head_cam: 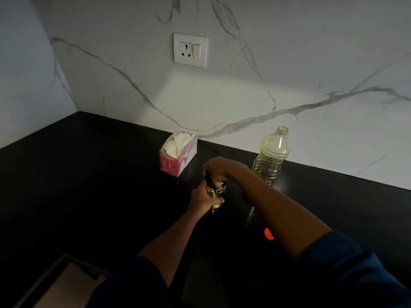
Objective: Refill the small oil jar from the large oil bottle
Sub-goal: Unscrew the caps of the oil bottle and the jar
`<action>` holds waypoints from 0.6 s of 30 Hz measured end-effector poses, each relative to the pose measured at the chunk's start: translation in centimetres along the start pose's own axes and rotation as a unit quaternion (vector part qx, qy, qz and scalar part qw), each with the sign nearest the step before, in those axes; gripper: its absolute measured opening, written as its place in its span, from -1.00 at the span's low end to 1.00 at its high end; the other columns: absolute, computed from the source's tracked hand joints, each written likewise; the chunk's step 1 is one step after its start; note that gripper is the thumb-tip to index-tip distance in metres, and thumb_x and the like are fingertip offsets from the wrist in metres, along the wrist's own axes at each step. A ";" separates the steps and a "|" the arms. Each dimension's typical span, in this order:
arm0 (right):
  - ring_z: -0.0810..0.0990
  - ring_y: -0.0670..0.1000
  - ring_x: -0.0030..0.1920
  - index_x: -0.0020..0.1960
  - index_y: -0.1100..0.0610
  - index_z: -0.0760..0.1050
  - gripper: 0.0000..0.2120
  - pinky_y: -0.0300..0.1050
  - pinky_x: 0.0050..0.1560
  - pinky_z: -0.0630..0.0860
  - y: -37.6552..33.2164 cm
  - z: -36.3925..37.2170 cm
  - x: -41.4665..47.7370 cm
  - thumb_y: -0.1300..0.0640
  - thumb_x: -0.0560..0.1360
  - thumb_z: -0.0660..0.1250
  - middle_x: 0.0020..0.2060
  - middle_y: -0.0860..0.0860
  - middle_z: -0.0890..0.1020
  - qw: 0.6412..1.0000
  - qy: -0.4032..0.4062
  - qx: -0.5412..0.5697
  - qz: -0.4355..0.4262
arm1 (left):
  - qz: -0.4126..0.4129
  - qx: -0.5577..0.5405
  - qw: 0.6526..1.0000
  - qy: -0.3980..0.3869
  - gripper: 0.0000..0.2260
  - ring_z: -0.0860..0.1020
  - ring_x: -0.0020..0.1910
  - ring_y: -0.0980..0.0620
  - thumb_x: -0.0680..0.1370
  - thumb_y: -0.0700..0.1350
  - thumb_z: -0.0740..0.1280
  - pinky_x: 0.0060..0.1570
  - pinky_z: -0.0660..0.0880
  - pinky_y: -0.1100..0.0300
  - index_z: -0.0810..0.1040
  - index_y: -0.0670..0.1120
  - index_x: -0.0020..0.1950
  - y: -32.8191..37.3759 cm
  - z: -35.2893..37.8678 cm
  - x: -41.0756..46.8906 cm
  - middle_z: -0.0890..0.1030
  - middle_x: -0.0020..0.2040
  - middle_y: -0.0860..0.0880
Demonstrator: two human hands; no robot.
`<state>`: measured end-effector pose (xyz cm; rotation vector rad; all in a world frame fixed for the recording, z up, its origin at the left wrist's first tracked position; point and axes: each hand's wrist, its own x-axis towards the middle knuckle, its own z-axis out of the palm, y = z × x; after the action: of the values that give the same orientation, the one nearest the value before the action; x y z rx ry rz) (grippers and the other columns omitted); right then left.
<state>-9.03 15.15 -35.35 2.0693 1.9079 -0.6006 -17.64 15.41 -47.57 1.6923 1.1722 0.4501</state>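
Note:
The small oil jar (216, 193), glass with yellow oil inside, stands on the black counter (89, 185) in the middle of the view. My left hand (203, 200) grips its body from the left. My right hand (219, 168) comes down from above with its fingers curled round the jar's dark lid (223, 184). The large oil bottle (272, 155), clear ribbed plastic, stands uncapped and upright to the right by the wall, with a little oil in its lower part. Its red cap (268, 234) lies on the counter, partly hidden by my right forearm.
A pink box of white tissues (178, 155) stands behind the jar to the left. A wall socket with a lit red switch light (190, 50) sits on the marble backsplash. A dark-framed panel (64, 283) lies at the lower left edge.

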 end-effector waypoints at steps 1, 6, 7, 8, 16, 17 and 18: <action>0.48 0.15 0.19 0.29 0.09 0.43 -0.40 -0.13 -0.04 0.48 0.1 -0.1 0.0 0.35 0.28 0.46 0.21 0.11 0.49 1.000 0.001 -0.005 -0.013 | -0.003 -0.003 1.000 -0.002 -0.39 0.51 0.20 -0.03 0.27 -0.14 0.56 0.24 0.44 0.06 0.41 -0.07 0.27 0.0 0.0 0.1 0.55 0.19 -0.06; 0.46 0.14 0.19 0.24 0.10 0.46 -0.45 -0.13 -0.06 0.45 0.8 -0.9 -0.1 0.34 0.29 0.46 0.20 0.10 0.45 0.998 0.033 0.041 -0.036 | -0.006 -0.007 1.000 0.002 -0.32 0.47 0.26 -0.04 0.27 -0.14 0.55 0.29 0.40 0.06 0.38 -0.08 0.33 -0.2 -0.5 0.3 0.52 0.24 -0.06; 0.46 0.14 0.19 0.25 0.10 0.45 -0.44 -0.11 -0.04 0.46 0.9 -1.0 0.0 0.30 0.29 0.47 0.20 0.09 0.45 0.998 0.029 0.048 -0.036 | -0.007 -0.007 1.000 0.003 -0.33 0.47 0.26 -0.04 0.27 -0.15 0.55 0.28 0.40 0.06 0.38 -0.08 0.33 -0.2 -0.6 0.4 0.53 0.23 -0.06; 0.46 0.13 0.18 0.27 0.08 0.42 -0.41 -0.09 0.00 0.47 0.9 -0.9 0.1 0.24 0.28 0.49 0.20 0.07 0.45 0.998 0.023 0.056 -0.035 | -0.006 -0.006 1.000 0.005 -0.35 0.48 0.26 -0.05 0.28 -0.15 0.55 0.27 0.41 0.07 0.39 -0.09 0.31 -0.3 -0.7 0.5 0.53 0.22 -0.06; 0.53 0.11 0.12 0.29 0.13 0.36 -0.39 -0.08 0.04 0.53 0.0 0.5 1.7 0.05 0.31 0.51 0.15 0.10 0.52 0.996 0.057 0.065 -0.019 | -0.012 0.016 1.000 0.009 -0.37 0.47 0.25 -0.04 0.32 -0.09 0.53 0.21 0.40 0.15 0.38 -0.14 0.33 -0.6 -1.1 1.1 0.51 0.23 -0.06; 0.53 0.10 0.11 0.27 0.13 0.37 -0.41 -0.11 -0.01 0.54 0.1 0.3 1.9 0.09 0.31 0.51 0.14 0.10 0.52 0.996 0.055 0.064 -0.021 | -0.011 0.017 1.000 0.009 -0.39 0.48 0.24 -0.03 0.31 -0.09 0.53 0.21 0.41 0.14 0.39 -0.12 0.30 -0.7 -1.1 1.2 0.53 0.21 -0.05; 0.53 0.10 0.10 0.26 0.13 0.38 -0.43 -0.15 -0.09 0.55 0.2 0.1 2.0 0.12 0.31 0.51 0.14 0.10 0.52 0.995 0.052 0.079 -0.023 | -0.010 0.017 1.000 0.010 -0.39 0.49 0.23 -0.03 0.30 -0.09 0.54 0.22 0.42 0.13 0.40 -0.11 0.30 -0.8 -1.2 1.3 0.53 0.20 -0.04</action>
<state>-8.69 16.83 -36.39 2.1981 2.0307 -0.6864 -18.29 17.17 -47.98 1.7066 1.2167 0.4379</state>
